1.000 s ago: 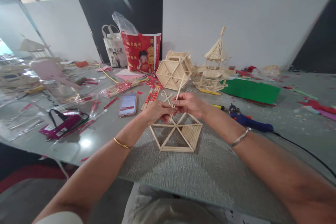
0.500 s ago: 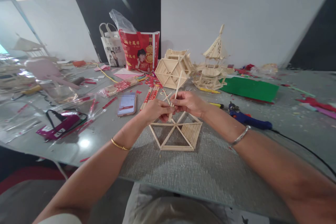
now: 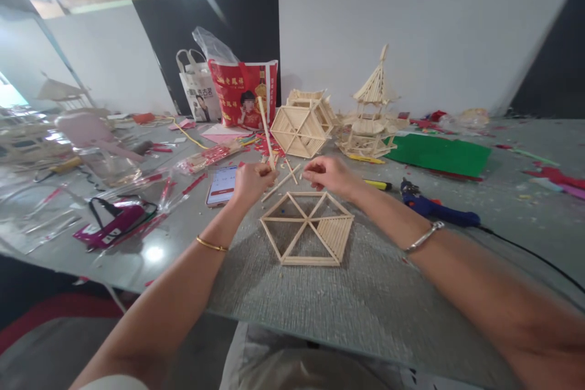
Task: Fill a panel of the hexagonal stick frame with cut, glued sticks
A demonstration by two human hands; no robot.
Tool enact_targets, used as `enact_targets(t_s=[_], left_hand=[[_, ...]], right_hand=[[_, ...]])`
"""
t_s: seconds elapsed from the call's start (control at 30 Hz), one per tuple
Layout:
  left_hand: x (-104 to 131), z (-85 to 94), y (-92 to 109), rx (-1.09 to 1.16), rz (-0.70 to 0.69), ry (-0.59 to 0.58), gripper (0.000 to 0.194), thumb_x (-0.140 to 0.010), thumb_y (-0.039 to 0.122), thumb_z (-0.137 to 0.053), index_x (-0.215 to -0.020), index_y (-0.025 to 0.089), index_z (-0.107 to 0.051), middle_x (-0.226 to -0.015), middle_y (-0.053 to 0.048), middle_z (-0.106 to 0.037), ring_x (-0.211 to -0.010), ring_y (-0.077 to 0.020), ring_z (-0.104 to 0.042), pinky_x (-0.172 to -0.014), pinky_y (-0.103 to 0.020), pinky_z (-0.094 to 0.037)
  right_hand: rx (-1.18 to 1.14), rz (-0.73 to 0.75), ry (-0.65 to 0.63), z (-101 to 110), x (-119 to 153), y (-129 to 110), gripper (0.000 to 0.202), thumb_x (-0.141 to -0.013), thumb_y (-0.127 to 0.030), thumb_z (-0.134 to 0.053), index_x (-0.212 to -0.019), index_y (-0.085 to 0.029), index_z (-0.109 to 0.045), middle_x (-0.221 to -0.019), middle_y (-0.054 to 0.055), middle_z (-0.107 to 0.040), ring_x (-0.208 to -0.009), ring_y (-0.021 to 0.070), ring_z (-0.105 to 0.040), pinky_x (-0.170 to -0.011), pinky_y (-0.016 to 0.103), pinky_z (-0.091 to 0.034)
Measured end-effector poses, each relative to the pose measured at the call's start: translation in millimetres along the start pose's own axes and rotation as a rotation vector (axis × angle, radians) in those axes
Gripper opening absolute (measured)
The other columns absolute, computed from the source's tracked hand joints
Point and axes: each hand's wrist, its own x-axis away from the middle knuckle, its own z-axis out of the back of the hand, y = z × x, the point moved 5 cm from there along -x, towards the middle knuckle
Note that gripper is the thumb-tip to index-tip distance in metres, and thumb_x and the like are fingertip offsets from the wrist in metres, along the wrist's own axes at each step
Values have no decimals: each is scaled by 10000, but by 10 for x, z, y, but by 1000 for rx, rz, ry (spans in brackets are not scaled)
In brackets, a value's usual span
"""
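My left hand (image 3: 256,180) is closed around the lower end of a thin wooden stick (image 3: 265,128), which points up and leans slightly left. Across a small gap, my right hand (image 3: 328,174) has its fingers bent together in a pinch. A tiny pale bit shows at those fingertips, too small to name. Below both hands, a hexagonal frame of wooden sticks (image 3: 295,223) lies flat on the table; its right-hand section is filled with parallel sticks. Loose sticks (image 3: 284,181) lie crossed between the hands, just beyond the frame.
Behind stand a hexagonal stick model (image 3: 299,128) and a stick pagoda (image 3: 371,103). A blue glue gun (image 3: 434,210) with a cable, a yellow-black cutter (image 3: 378,184) and green sheet (image 3: 439,154) lie right. Left are a phone (image 3: 221,186) and purple case (image 3: 114,222). A red bag (image 3: 233,94) stands behind.
My hands have moved apart, uncovering the far side of the hexagonal frame. The upright stick has shifted left with my left hand, and my right hand is off it.
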Motion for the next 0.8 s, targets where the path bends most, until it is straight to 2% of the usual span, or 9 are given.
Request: enact_targets(t_s=[0.1,0.33,0.53,0.8], left_hand=[[-56,-59,-103,-37,27,12,290,-776,382,-528,-690,152,-683,-579,10,-652,-547,-111,-579,-536,-195,-360],[-87,-217,-36,-158,-13,-2,233,-779,321,-545,-698,154,-687,-612,-19,-663,-607,-130,-575,-575,-220,-334],[-93,-351,-83,-234,-7,-64,207,-772,313,-579,-680,154,-675,-652,-36,-674,-608,-139,-552,-586,-243,-314],[-49,-335,-14,-167,-19,-88,229,-804,301,-538,-664,163,-654,-620,-22,-662,-613,-140,-571,-607,-227,-346]], right_hand=[[123,38,8,3,-4,-4,76,-756,-224,-637,-744,-150,-626,-535,-23,-564,-473,95,-527,-475,216,-409],[299,94,7,-32,49,-116,79,-768,-205,-610,-745,-150,-662,-580,-2,-612,-546,114,-556,-564,240,-403],[364,110,5,-33,53,-128,100,-778,-206,-595,-737,-147,-664,-594,7,-619,-561,116,-551,-578,244,-388],[395,141,-3,-27,95,-241,115,-784,-222,-594,-762,-146,-678,-621,21,-642,-580,128,-573,-589,251,-401]])
